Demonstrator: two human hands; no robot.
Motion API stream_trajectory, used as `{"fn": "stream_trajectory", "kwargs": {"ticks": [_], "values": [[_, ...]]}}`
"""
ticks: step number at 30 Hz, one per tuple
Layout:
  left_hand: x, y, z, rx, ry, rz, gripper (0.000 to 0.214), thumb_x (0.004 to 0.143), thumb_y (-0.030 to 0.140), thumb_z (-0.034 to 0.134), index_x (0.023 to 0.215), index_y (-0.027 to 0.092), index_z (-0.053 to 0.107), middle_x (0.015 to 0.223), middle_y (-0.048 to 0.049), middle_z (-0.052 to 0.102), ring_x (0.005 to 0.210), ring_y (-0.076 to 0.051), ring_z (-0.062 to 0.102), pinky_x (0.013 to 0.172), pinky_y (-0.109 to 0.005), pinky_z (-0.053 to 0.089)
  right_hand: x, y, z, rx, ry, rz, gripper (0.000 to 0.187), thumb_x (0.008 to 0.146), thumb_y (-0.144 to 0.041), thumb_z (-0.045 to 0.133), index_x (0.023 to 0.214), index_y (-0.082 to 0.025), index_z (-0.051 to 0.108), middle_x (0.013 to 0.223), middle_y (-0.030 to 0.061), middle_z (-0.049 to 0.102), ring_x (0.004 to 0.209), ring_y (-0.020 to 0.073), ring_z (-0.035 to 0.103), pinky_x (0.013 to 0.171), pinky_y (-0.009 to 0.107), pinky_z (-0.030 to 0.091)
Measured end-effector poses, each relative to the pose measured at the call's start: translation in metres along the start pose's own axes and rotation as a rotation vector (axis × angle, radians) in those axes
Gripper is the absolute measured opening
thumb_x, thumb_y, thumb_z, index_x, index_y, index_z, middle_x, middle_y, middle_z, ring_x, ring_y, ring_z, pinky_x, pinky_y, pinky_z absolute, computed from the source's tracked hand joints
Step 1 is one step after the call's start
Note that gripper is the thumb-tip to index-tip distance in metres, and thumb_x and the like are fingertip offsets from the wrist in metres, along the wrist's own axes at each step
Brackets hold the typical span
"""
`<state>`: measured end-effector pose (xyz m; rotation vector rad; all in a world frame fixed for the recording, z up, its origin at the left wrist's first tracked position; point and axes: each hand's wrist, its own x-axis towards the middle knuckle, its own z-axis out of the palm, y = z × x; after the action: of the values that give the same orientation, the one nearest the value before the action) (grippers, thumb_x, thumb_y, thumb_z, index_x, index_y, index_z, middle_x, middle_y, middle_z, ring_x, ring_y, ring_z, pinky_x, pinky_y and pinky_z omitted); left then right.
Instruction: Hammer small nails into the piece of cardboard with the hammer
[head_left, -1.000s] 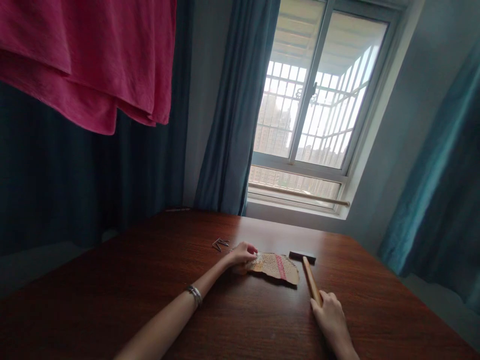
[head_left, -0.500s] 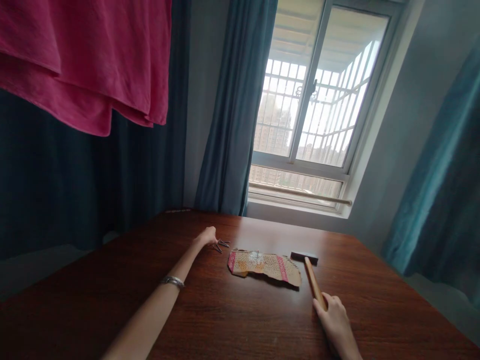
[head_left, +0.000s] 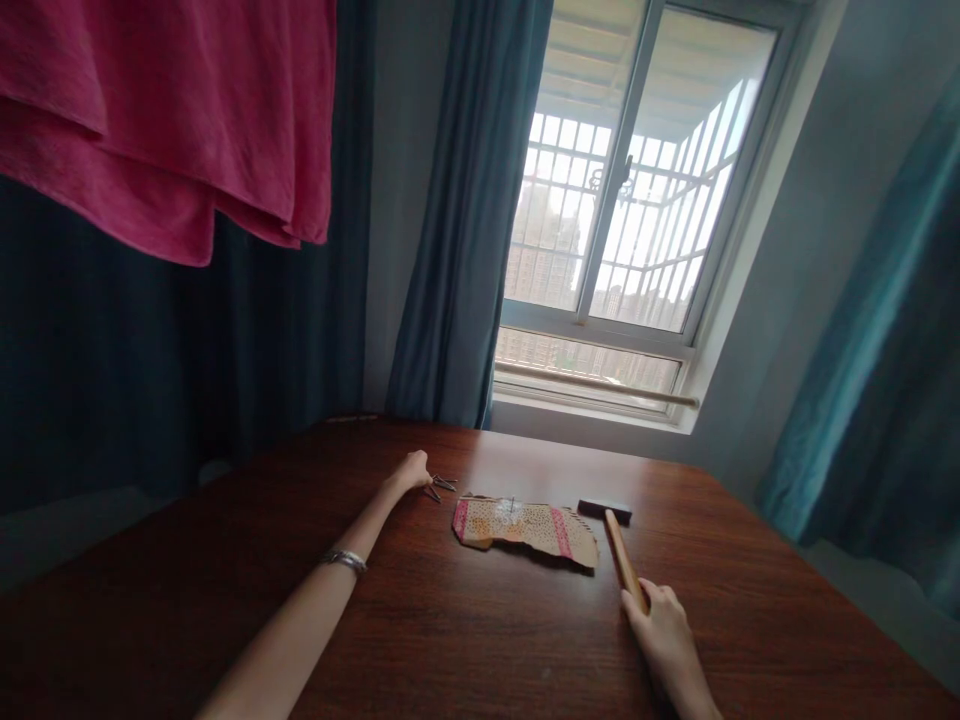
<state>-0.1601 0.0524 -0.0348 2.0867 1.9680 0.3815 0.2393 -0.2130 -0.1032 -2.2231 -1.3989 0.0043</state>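
My left hand (head_left: 411, 471) reaches far across the wooden table (head_left: 465, 640), fingers pinched together at a small pile of nails (head_left: 439, 487). What the fingertips grip is too small to make out. My right hand (head_left: 666, 635) is wrapped round the wooden handle of a hammer (head_left: 619, 548), whose dark head (head_left: 604, 510) rests on the table. Between the hands lies a ragged piece of cardboard (head_left: 525, 527) with pink stripes and many small holes. A thin nail seems to stand upright in it near the left part.
A window (head_left: 622, 190) with bars sits behind the table, with blue curtains (head_left: 465, 220) on both sides. Pink cloth (head_left: 165, 110) hangs overhead at the upper left. A bracelet (head_left: 345, 560) is on my left wrist.
My left hand has left the cardboard and moved out to the left, to the nail pile. The right hand has kept its grip on the hammer handle, nearly still.
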Motion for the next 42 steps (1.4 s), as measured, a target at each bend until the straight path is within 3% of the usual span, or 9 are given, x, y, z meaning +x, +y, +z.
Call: {"fn": "stream_trajectory", "kwargs": {"ticks": [3,8,13,16,19,26,33,37,42], "values": [[-0.002,0.000,0.000,-0.005,0.008,0.013,0.017,0.054,0.013,0.067,0.070,0.008,0.066,0.075,-0.0145,0.068,0.078,-0.023,0.065,0.059,-0.020,0.045,0.000,-0.008,-0.008,0.036,0.112,0.020,0.051,0.078,-0.044,0.041,0.112,-0.009,0.057,0.100,0.0170,0.059,0.095,0.0286,0.056,0.083,0.036,0.042],[-0.005,0.005,-0.006,-0.065,0.029,0.037,0.019,0.054,0.014,0.066,0.071,0.006,0.068,0.075,-0.0143,0.068,0.076,-0.022,0.065,0.059,-0.020,0.044,0.006,-0.039,-0.025,0.237,0.314,-0.112,0.042,0.078,-0.040,0.042,0.102,-0.012,0.062,0.096,0.0138,0.060,0.091,0.0263,0.056,0.083,0.036,0.043],[-0.007,0.035,-0.014,-0.249,0.053,0.213,0.021,0.066,0.024,0.058,0.078,0.011,0.070,0.077,-0.0062,0.069,0.074,-0.016,0.063,0.061,-0.018,0.043,0.016,-0.095,-0.028,0.606,0.176,-0.216,0.036,0.076,-0.039,0.045,0.093,-0.014,0.066,0.100,0.0131,0.063,0.075,0.0206,0.061,0.067,0.031,0.049],[-0.018,0.066,-0.014,-0.574,0.011,0.444,0.027,0.068,0.029,0.057,0.080,0.008,0.068,0.070,-0.0060,0.067,0.063,-0.014,0.060,0.054,-0.020,0.042,0.025,-0.134,-0.020,0.795,0.043,-0.254,0.036,0.075,-0.041,0.050,0.089,-0.013,0.068,0.088,0.0121,0.067,0.077,0.0221,0.061,0.066,0.030,0.049],[-0.037,0.096,-0.008,-0.722,-0.062,0.595,0.027,0.067,0.032,0.059,0.076,0.008,0.067,0.064,-0.0046,0.064,0.056,-0.011,0.055,0.052,-0.020,0.041,0.034,-0.164,-0.008,0.947,-0.074,-0.241,0.042,0.075,-0.045,0.050,0.090,-0.011,0.069,0.074,0.0100,0.068,0.067,0.0214,0.060,0.055,0.030,0.049],[-0.068,0.128,0.011,-0.765,-0.169,0.728,0.033,0.068,0.040,0.061,0.078,0.008,0.069,0.063,-0.0037,0.063,0.056,-0.011,0.053,0.051,-0.020,0.037,0.048,-0.189,0.009,1.061,-0.054,-0.352,0.042,0.076,-0.047,0.052,0.094,-0.013,0.067,0.081,0.0092,0.069,0.071,0.0199,0.061,0.052,0.027,0.049],[-0.061,0.124,0.016,-0.796,-0.104,0.716,0.033,0.070,0.039,0.059,0.082,0.010,0.070,0.071,-0.0053,0.066,0.065,-0.014,0.057,0.057,-0.022,0.040,0.062,-0.180,0.019,0.959,0.019,-0.383,0.040,0.077,-0.047,0.050,0.090,-0.014,0.069,0.084,0.0089,0.070,0.073,0.0202,0.062,0.060,0.029,0.049],[-0.048,0.116,0.035,-1.019,-0.018,0.504,0.030,0.069,0.032,0.056,0.087,0.010,0.067,0.077,-0.0071,0.065,0.068,-0.014,0.057,0.062,-0.023,0.044,0.073,-0.176,0.035,0.898,0.007,-0.396,0.038,0.078,-0.046,0.049,0.083,-0.015,0.070,0.079,0.0078,0.071,0.070,0.0203,0.062,0.065,0.031,0.049],[-0.042,0.106,0.067,-1.262,-0.083,0.302,0.029,0.064,0.019,0.052,0.089,0.009,0.065,0.077,-0.0082,0.064,0.068,-0.013,0.058,0.065,-0.024,0.046,0.078,-0.171,0.063,0.859,-0.013,-0.393,0.034,0.075,-0.045,0.052,0.081,-0.017,0.071,0.080,0.0075,0.071,0.072,0.0219,0.063,0.071,0.034,0.049]]}}
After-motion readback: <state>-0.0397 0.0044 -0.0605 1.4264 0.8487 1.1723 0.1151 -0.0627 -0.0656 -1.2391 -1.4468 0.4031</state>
